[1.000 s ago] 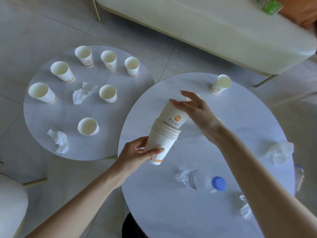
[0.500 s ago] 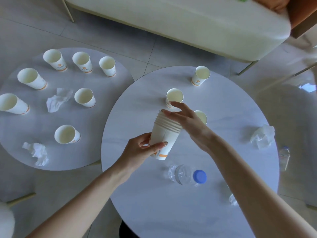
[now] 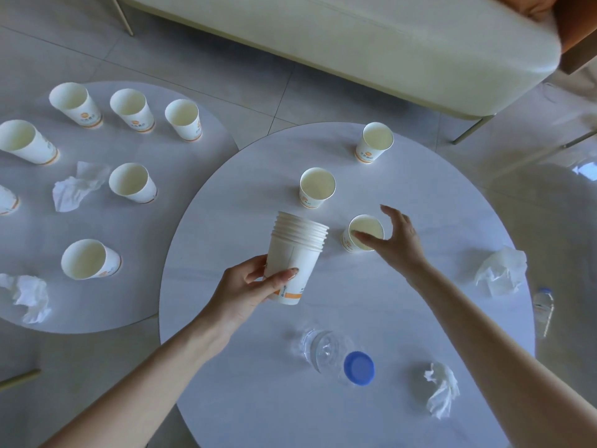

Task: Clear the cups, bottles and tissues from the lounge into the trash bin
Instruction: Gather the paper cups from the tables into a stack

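Observation:
My left hand (image 3: 255,289) grips a stack of several white paper cups (image 3: 295,250) just above the near round table (image 3: 258,399). My right hand (image 3: 397,244) hovers over a single upright cup (image 3: 366,227). Its thumb is at the near rim and its fingers are spread above the far rim, not closed. Two more cups (image 3: 317,189) (image 3: 376,142) stand farther back. A clear bottle with a blue cap (image 3: 336,354) lies near the front. Crumpled tissues (image 3: 500,270) (image 3: 442,392) lie on the right side of this table.
A lower round table (image 3: 161,253) on the left holds several upright cups (image 3: 130,182) and two crumpled tissues (image 3: 77,185) (image 3: 29,294). A cream sofa (image 3: 355,43) runs along the back. Another small bottle (image 3: 544,310) lies on the floor at right.
My right hand pushed a cup down into the stack, let go, and moved right to the single cup. My left hand lowered the stack slightly.

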The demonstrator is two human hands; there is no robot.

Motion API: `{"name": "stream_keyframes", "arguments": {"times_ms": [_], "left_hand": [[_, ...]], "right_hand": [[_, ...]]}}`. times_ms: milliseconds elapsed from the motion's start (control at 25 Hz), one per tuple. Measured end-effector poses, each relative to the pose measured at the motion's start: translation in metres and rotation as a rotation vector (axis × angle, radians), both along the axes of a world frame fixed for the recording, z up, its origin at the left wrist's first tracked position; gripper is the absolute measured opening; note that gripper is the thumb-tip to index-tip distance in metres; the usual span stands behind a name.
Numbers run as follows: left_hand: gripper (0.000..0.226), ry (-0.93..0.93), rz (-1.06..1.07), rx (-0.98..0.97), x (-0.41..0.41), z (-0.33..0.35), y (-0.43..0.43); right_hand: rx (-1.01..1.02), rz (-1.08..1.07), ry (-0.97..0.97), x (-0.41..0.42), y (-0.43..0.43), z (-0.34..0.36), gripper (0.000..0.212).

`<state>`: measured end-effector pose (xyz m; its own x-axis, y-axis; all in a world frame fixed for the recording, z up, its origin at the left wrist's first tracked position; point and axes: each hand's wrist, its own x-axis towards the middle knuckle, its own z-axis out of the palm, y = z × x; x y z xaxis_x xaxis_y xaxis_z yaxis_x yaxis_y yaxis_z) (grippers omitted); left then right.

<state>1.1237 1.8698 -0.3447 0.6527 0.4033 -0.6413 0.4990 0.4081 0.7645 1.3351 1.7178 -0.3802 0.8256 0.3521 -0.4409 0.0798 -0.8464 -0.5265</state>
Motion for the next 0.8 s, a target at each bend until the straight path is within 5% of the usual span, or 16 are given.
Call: {"name": "stream_keyframes", "arguments": {"times_ms": [160, 400, 600, 800], "left_hand": [[0.011, 0.021, 0.005, -0.005, 0.01, -0.016, -0.004], [0.013, 0.04, 0.01, -0.009, 0.026, -0.016, -0.009], [0.017, 0.037, -0.011, 0.009, 0.042, -0.006, -0.01], [0.019, 0.041, -0.031, 0.038, 0.054, 0.001, -0.012]], "right_hand": [[-0.035, 0.08, -0.039, 0.001, -0.001, -0.042, 0.1], [0.057, -0.014, -0.093, 0.004, 0.0, -0.046, 0.087], [0.391, -0.25, 0.055, 0.031, 0.018, 0.013, 0.077], [0.76, -0.259, 0.305, 0.042, 0.042, 0.07, 0.069]]}}
